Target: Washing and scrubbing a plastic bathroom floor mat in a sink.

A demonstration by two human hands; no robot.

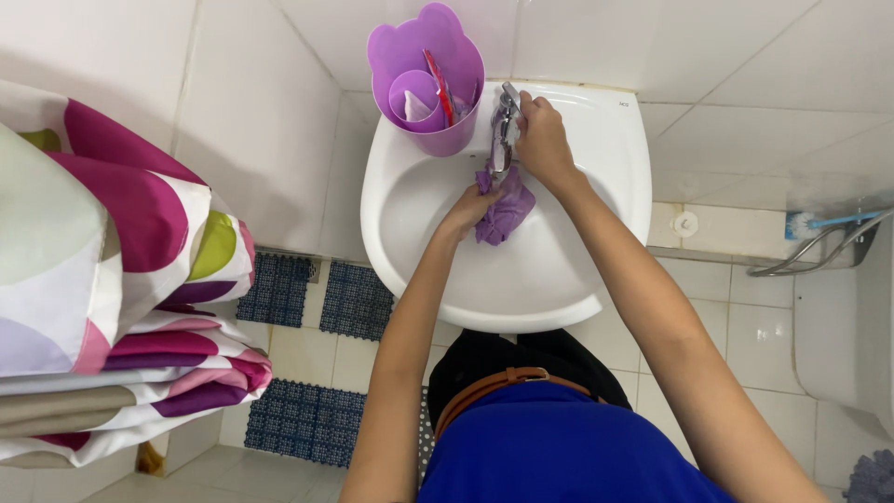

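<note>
gripping a purple cloth [506, 212] under the tap [504, 126], left hand [468, 207] closed; right hand [542, 140] clasps the tap.

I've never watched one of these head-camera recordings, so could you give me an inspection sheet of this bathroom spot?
Surface: white ceramic washbasin, bowl bare apart from the cloth.
Job's things: crumpled purple cloth under the shiny metal tap.
Clutter: purple plastic cup holder on the basin's rim, a red toothbrush inside.
Grippers: left hand grips the cloth; right hand rests on the tap.
Cables: nothing seen.
Surroundings: spotted shower curtain in white, magenta and green on the left; blue perforated floor mats on white tiles; metal rail with a blue-handled brush on the right.
</note>
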